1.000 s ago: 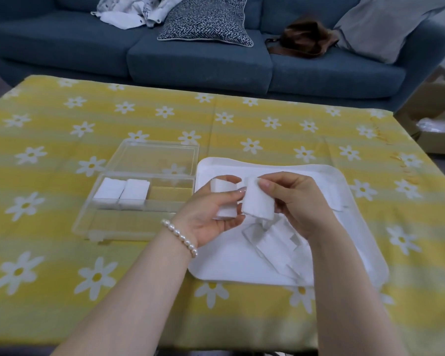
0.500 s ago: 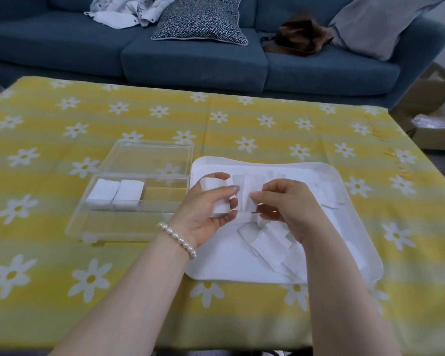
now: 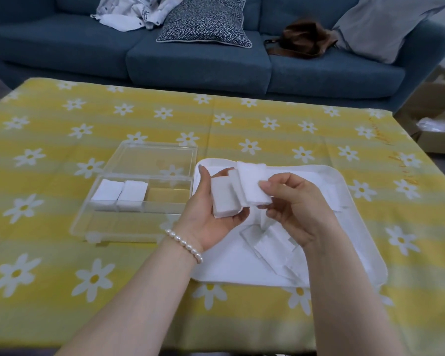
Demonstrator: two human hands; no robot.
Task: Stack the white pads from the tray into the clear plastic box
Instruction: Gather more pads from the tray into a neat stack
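White pads (image 3: 225,200) lie stacked in the cupped left hand (image 3: 211,214) over the tray (image 3: 350,201), the right hand (image 3: 296,204) pinches one pad (image 3: 252,187) beside them, two stacks (image 3: 120,194) stand in the clear plastic box (image 3: 136,214).

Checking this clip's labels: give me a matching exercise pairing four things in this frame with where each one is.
Things:
1. stack of pads
2. single pad
3. two pad stacks
4. brown bag

Places:
A. on the blue sofa
B. pinched in the right hand
C. in the left hand, above the tray
D. side by side in the clear plastic box

Pairs: 1-C, 2-B, 3-D, 4-A
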